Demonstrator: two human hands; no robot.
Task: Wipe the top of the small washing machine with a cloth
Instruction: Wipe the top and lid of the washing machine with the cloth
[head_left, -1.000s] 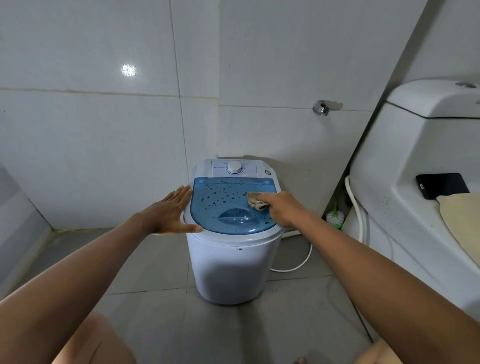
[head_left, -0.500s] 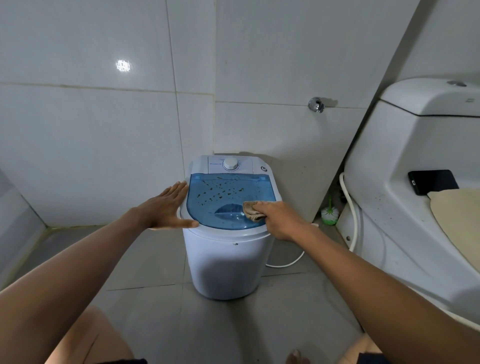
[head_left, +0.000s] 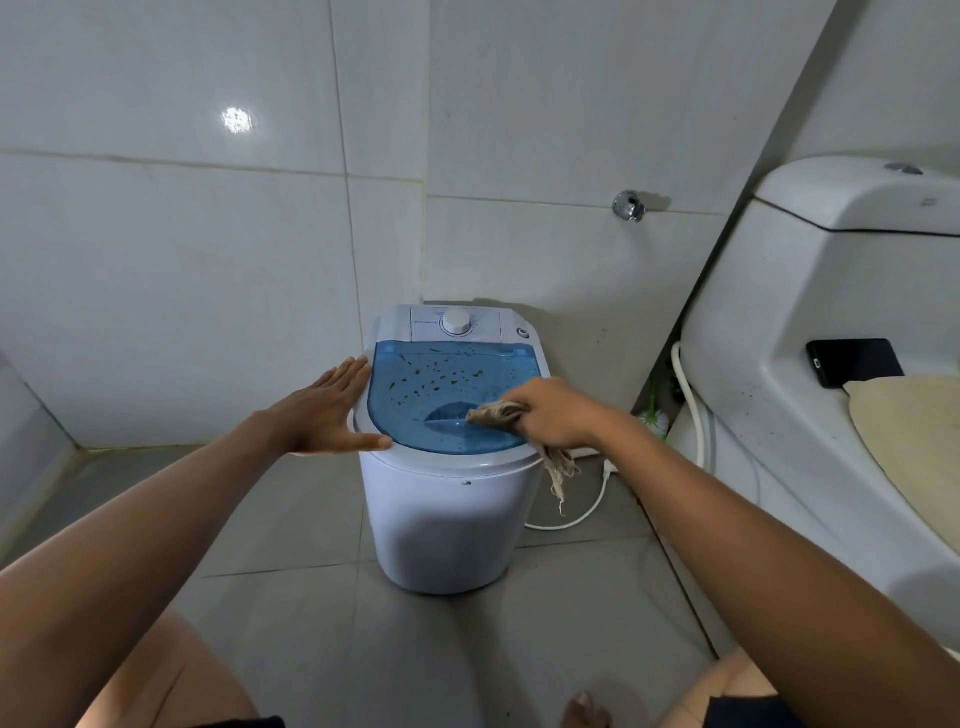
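Observation:
A small white washing machine (head_left: 447, 525) stands on the grey floor against the tiled wall. Its blue translucent lid (head_left: 415, 410) carries dark specks across the far half. My right hand (head_left: 558, 415) grips a beige cloth (head_left: 493, 414) on the lid's near right part, and a frayed end of the cloth hangs over the machine's right side. My left hand (head_left: 324, 410) rests flat with straight fingers against the machine's left rim. A white dial (head_left: 456, 321) sits on the panel behind the lid.
A white toilet (head_left: 810, 415) fills the right side, with a black phone (head_left: 852, 361) and a beige mat (head_left: 914, 441) on it. A white hose (head_left: 693, 400) and cable (head_left: 576, 519) run behind the machine. A chrome wall valve (head_left: 629, 206) sticks out above.
My right hand has dragged the cloth from the lid's far right toward its near right edge, and a cloth end now hangs off the side. My left hand stays on the left rim.

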